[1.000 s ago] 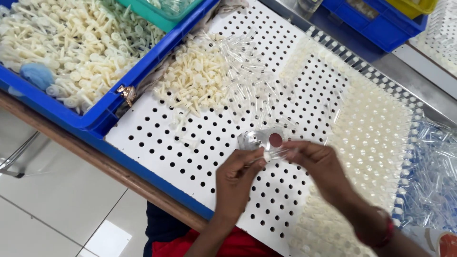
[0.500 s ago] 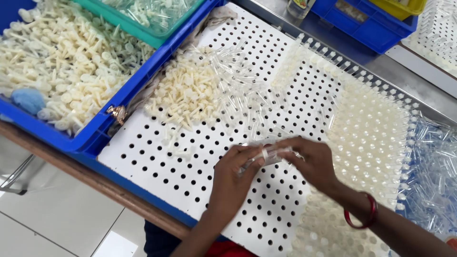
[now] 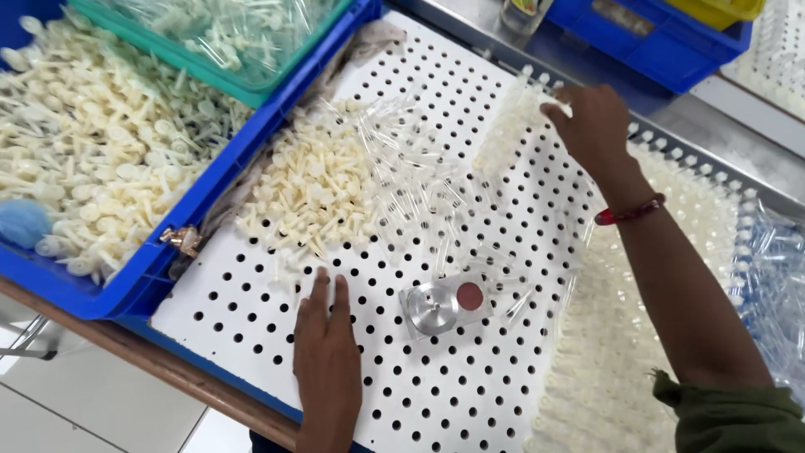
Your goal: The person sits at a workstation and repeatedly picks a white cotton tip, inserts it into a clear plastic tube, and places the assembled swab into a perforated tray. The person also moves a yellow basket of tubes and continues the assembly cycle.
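Nearby, cream plug pile [image 3: 314, 189], metal disc [image 3: 432, 307].

The board [image 3: 251, 310] is white, dotted all over with a regular grid of black holes. On it lies a heap of cream plugs [image 3: 314, 189] beside a scatter of clear, colourless tubes [image 3: 411, 193]. A silver metal disc [image 3: 432, 308] sits next to a dull red disc [image 3: 470, 295]. The bin [image 3: 168, 252] is bright blue and filled with cream-white parts [image 3: 92, 159]; a pale blue lump [image 3: 21, 222] lies among them. Above it, a tray [image 3: 226, 80] has a teal-green rim. The right hand [image 3: 591, 126] wears a red bangle [image 3: 629, 210], and its sleeve [image 3: 729, 415] is olive green. A yellow box [image 3: 721, 8] shows at the top edge.
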